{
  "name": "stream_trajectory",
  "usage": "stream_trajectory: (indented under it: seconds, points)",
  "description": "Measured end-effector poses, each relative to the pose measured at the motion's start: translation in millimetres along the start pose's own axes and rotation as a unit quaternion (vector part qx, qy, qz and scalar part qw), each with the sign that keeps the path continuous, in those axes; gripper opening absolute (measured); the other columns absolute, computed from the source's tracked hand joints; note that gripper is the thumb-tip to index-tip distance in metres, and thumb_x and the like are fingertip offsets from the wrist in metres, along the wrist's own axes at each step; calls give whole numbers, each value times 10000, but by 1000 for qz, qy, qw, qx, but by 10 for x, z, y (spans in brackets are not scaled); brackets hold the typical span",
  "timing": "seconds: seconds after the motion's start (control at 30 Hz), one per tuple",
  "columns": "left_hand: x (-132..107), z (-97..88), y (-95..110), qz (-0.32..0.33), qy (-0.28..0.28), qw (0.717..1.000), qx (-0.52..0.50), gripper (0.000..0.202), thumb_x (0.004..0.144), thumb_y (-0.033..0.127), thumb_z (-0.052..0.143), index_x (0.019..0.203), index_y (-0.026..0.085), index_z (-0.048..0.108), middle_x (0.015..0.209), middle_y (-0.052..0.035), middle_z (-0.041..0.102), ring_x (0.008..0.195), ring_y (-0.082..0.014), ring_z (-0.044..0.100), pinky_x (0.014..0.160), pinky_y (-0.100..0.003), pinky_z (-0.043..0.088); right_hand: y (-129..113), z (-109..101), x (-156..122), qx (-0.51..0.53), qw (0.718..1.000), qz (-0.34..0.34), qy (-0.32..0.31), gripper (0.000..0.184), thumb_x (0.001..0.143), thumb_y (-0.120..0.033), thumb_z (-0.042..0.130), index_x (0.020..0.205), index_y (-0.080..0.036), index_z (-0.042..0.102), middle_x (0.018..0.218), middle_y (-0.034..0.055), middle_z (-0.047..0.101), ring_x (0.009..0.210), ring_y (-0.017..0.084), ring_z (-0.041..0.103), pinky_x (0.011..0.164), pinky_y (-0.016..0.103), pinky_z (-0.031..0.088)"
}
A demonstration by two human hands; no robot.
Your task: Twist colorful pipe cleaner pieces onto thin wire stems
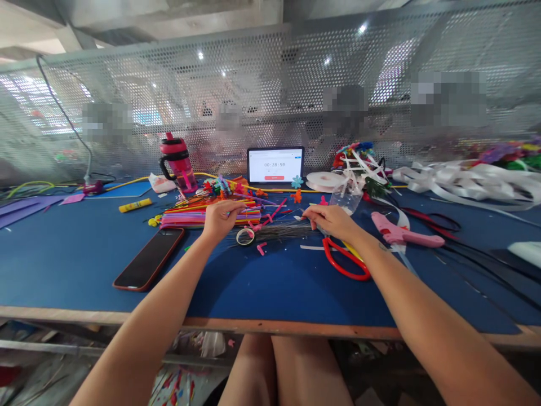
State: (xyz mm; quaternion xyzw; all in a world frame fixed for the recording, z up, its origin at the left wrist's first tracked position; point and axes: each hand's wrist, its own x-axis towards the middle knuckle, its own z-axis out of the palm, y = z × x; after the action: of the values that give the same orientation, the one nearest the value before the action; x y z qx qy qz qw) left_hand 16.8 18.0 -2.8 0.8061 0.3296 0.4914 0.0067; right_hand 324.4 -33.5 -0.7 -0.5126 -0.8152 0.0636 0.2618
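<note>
My left hand (222,219) is closed in a pinch beside the bundle of coloured pipe cleaners (186,219); whatever it holds is too small to make out. My right hand (332,220) also pinches, fingertips near a small white piece (297,218), and I cannot make out what is between them. Between the hands lie thin dark wires (281,232), a roll of tape (245,237) and pink pipe cleaner bits (261,248). Red-handled scissors (344,262) rest under my right wrist, partly hidden by it.
A phone (149,260) lies at left, near a yellow glue tube (135,205). Behind stand a pink bottle (180,163) and a tablet (275,164) showing a timer. At right are a pink glue gun (406,232), white ribbon (469,180) and black cables.
</note>
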Motion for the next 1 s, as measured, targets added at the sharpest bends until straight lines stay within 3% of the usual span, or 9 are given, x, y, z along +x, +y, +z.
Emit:
stream_trajectory:
  seconds: [0.17,0.33,0.47,0.57,0.67,0.8,1.0]
  points:
    - [3,-2,-8,9,0,1000,5,175,798,189,531,818,203,704,751,-1,707,724,-126,654,699,-224,512,-5,20,6,42,999,-8,-8,377,906,-425,323,837,-201,618,523,-30,539,502,113,519,553,238,351]
    - [2,7,-22,1,5,1000,-1,181,789,176,528,820,201,704,770,-6,711,735,-131,655,713,-236,517,22,23,6,32,999,-16,4,354,903,-410,337,811,-209,613,514,-35,533,486,113,513,546,241,359]
    - [1,8,-8,-4,-1,1000,-10,188,789,162,525,831,207,703,777,-5,711,731,-130,657,698,-228,517,-2,19,-1,-35,999,-16,13,356,919,-405,304,905,-237,617,651,-5,635,631,145,585,573,249,374]
    - [-5,26,32,5,-4,1000,-9,194,778,137,531,817,213,705,791,-2,715,742,-129,662,697,-217,518,-139,44,-1,-131,988,-17,75,352,902,-457,336,1029,-266,604,816,37,670,837,201,593,600,266,388]
    - [-23,72,74,10,-8,1000,-8,197,764,118,540,816,213,704,820,-6,717,757,-129,667,715,-216,520,-341,117,6,-164,979,-24,115,375,889,-487,355,1075,-263,592,817,52,666,844,205,592,620,275,396]
    - [-59,145,106,31,-15,999,-13,200,758,115,552,838,219,704,811,-9,716,756,-130,667,699,-219,526,-516,240,20,-168,979,-28,113,378,902,-473,336,947,-244,634,763,42,666,762,185,601,600,265,371]
    - [-78,201,108,63,-8,998,-23,182,752,100,569,821,202,702,756,-7,710,701,-115,661,668,-211,530,-495,299,15,-157,979,-24,127,385,910,-430,339,787,-237,648,685,19,656,691,159,600,557,243,325]
